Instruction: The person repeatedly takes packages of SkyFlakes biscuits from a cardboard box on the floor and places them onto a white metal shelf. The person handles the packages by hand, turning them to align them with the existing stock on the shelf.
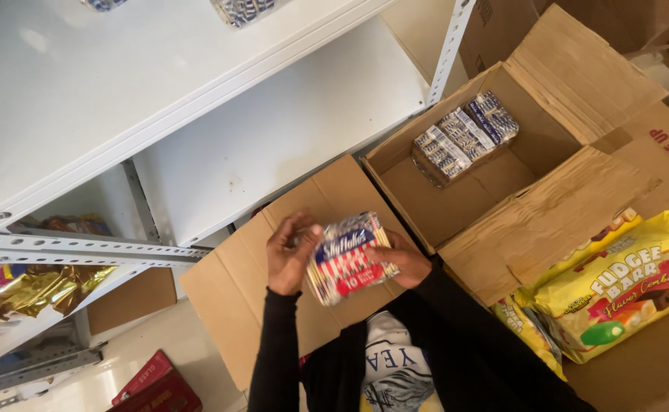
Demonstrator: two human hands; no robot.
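Red, white and blue wrapping covers the cracker pack that both hands hold up in front of the chest, above an open flap of the cardboard box. The left hand closes around the pack's left end, fingers curled over the top edge; the right hand grips the right end from below and behind, fingers wrapped against the back of it. The pack's long axis runs roughly side to side between the two hands, tilted a little, with its printed face turned up to the camera. Both hands touch it, neither nearer than the other.

Up and to the right, inside the open box, lies a bundle of similar packs in clear wrap, well apart from the held one. A white metal shelf stands up and to the left, close beside the box. Yellow snack-bar bags rest on cardboard at the right, near the right forearm.
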